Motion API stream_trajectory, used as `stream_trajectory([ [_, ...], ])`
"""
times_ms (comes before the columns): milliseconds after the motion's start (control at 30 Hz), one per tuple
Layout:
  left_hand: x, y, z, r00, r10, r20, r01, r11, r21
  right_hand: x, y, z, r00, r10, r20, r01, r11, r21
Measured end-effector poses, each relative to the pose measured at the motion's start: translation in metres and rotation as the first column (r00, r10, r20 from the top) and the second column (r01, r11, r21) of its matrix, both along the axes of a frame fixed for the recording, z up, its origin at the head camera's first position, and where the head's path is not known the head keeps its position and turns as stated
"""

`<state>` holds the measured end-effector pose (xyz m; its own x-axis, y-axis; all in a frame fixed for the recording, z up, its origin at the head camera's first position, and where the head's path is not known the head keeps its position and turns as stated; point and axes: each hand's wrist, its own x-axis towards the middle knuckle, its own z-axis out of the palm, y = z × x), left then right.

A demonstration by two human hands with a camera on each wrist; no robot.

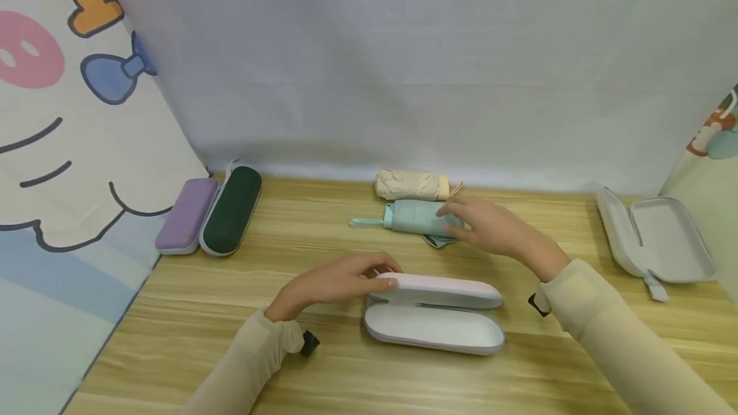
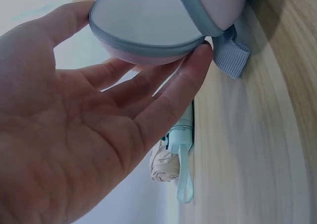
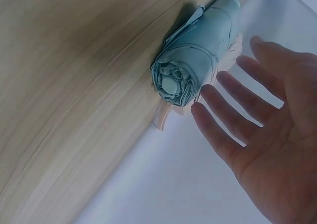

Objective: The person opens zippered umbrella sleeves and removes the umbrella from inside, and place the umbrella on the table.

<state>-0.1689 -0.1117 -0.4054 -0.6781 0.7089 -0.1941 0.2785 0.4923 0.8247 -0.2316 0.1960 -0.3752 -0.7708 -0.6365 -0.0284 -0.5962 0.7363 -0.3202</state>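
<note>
Fingers and thumb of the person's left hand (image 1: 340, 280) pinch the raised lid of a pink case (image 1: 438, 328), the thumb on the near edge and the fingers round the back. That case sits open on the wood-grain table (image 1: 323, 376), right in front of the person, its pale inside facing up. From the left wrist I can see a grey fabric tab (image 2: 232, 54) at its end.

Further back lies a folded teal umbrella (image 1: 418, 216), its strap (image 1: 367, 222) stretched out to the left. The right hand (image 1: 490, 226) is over at its other end, fingers spread apart and round nothing; whether a fingertip touches the fabric, I cannot tell. Just behind, along the foot of the pale backdrop (image 1: 369, 82), a cream umbrella (image 1: 406, 184) lies rolled up, with a thin cord (image 1: 457, 189) at its right end.

Off to the left, a purple case (image 1: 187, 213) and a dark green case (image 1: 232, 210) lie side by side, beside a panel (image 1: 86, 152) printed with a cartoon. Over on the far right, a whitish case (image 1: 674, 242) stands open, its tab (image 1: 655, 288) pointing towards the person.
</note>
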Motion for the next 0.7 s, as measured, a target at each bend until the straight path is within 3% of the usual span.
stream_trajectory([
  [167,0.000,-0.002,0.003,1.000,0.012,-0.006,-0.012,1.000,0.000,0.011,0.004,0.000,1.000,-0.016,0.009,0.016,1.000,-0.017],
  [400,-0.004,-0.020,0.006,0.994,0.070,0.084,-0.077,0.993,0.085,0.022,0.014,0.005,0.999,-0.047,-0.025,0.046,0.998,-0.037],
  [567,-0.008,-0.040,0.008,0.985,0.138,0.099,-0.151,0.979,0.138,0.027,0.023,0.007,0.998,-0.058,-0.033,0.057,0.997,-0.043],
  [700,-0.011,-0.055,0.009,0.969,0.216,0.121,-0.236,0.952,0.193,0.032,0.029,0.009,0.997,-0.066,-0.032,0.064,0.996,-0.057],
])
